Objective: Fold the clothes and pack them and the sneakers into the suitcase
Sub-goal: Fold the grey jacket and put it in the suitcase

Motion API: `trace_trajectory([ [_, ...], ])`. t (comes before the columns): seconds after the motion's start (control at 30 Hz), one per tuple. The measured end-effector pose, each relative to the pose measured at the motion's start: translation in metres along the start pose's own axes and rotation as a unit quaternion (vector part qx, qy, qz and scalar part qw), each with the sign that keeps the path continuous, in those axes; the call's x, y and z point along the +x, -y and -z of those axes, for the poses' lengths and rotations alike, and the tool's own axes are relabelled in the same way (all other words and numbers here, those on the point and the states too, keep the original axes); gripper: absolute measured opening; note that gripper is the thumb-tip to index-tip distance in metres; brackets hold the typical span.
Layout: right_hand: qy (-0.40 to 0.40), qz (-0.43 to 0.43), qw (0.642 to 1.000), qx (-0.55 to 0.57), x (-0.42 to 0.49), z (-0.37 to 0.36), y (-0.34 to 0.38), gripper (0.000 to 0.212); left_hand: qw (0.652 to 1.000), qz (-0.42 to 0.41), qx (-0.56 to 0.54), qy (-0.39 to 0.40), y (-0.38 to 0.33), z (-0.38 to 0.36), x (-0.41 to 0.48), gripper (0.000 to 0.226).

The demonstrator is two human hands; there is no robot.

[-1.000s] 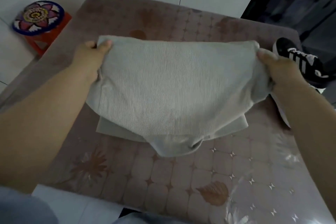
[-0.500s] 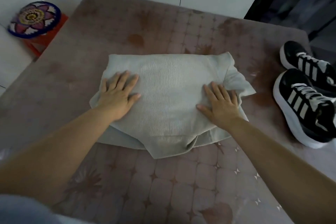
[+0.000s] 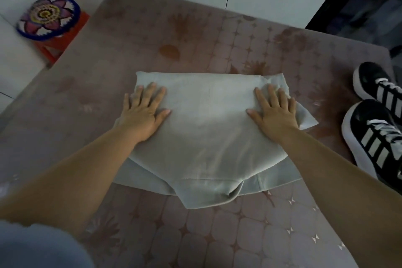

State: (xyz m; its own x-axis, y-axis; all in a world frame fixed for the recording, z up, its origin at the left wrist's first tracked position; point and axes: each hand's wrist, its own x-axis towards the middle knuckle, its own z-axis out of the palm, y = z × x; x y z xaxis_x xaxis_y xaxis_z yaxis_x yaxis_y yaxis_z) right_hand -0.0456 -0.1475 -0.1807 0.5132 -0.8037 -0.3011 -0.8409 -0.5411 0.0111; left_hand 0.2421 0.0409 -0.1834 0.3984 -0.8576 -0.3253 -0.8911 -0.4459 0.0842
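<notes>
Sneakers point(image 3: 374, 137) cut off at right; left hand point(image 3: 143, 115) and right hand point(image 3: 276, 115) flat, uncurled, on folded garment point(image 3: 208, 137)

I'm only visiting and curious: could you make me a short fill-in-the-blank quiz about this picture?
Pressing flat on the folded grey garment are ____ hands: the left hand and the right hand.
The sneakers stand on the garment's ____ side.
The sneakers are black with ____ stripes.
The round flowered cushion tops a stool whose frame is ____.
Missing words: two; right; white; red.
</notes>
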Motion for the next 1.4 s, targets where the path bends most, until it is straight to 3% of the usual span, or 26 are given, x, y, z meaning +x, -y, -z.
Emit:
trace_trajectory([
  [0.07,0.007,-0.013,1.000,-0.005,0.000,0.004,0.004,0.068,0.999,-0.005,-0.027,-0.025,0.003,0.005,0.005,0.061],
  [0.17,-0.040,-0.027,0.998,0.036,-0.022,0.022,0.037,0.063,0.968,0.006,-0.192,-0.162,0.018,0.020,0.011,0.055],
  [0.23,-0.148,0.062,0.985,0.058,-0.056,0.025,0.088,0.053,0.938,0.033,-0.288,-0.188,0.030,0.029,0.017,0.060],
  [0.27,-0.200,0.132,0.968,0.070,-0.076,0.017,0.119,0.050,0.933,0.054,-0.318,-0.163,0.033,0.032,0.021,0.067],
  [0.37,-0.102,0.250,0.956,0.111,-0.135,-0.007,0.208,0.057,0.902,0.112,-0.414,-0.054,0.035,0.035,0.030,0.083],
  [0.47,0.078,0.233,0.963,0.109,-0.154,-0.030,0.250,0.081,0.864,0.143,-0.481,-0.027,0.037,0.035,0.038,0.091],
  [0.6,0.004,0.163,0.985,0.051,-0.147,-0.043,0.266,0.103,0.828,0.192,-0.527,-0.004,0.042,0.034,0.039,0.087],
  [0.77,-0.065,0.153,0.986,-0.015,-0.132,-0.042,0.282,0.073,0.819,0.221,-0.529,0.010,0.041,0.030,0.030,0.071],
  [0.87,-0.112,0.184,0.976,-0.024,-0.131,-0.040,0.283,0.041,0.815,0.218,-0.537,-0.008,0.042,0.033,0.020,0.066],
  [0.93,-0.127,0.210,0.969,-0.035,-0.132,-0.040,0.286,0.032,0.808,0.217,-0.548,-0.020,0.043,0.034,0.016,0.066],
  [1.03,-0.094,0.206,0.974,0.004,-0.139,-0.020,0.290,0.018,0.822,0.214,-0.527,-0.044,0.048,0.038,0.007,0.075],
  [1.13,-0.002,0.189,0.976,0.112,-0.147,-0.003,0.270,0.032,0.830,0.212,-0.514,-0.044,0.060,0.048,-0.008,0.101],
  [1.2,0.043,0.170,0.950,0.257,-0.162,0.009,0.248,0.031,0.833,0.205,-0.513,-0.036,0.065,0.063,-0.023,0.103],
  [1.3,-0.040,0.156,0.871,0.464,-0.194,0.032,0.215,0.024,0.842,0.152,-0.515,-0.049,0.061,0.093,-0.046,0.084],
  [1.4,-0.112,0.133,0.788,0.590,-0.216,0.053,0.180,0.007,0.885,0.079,-0.443,-0.118,0.028,0.132,-0.065,0.051],
])
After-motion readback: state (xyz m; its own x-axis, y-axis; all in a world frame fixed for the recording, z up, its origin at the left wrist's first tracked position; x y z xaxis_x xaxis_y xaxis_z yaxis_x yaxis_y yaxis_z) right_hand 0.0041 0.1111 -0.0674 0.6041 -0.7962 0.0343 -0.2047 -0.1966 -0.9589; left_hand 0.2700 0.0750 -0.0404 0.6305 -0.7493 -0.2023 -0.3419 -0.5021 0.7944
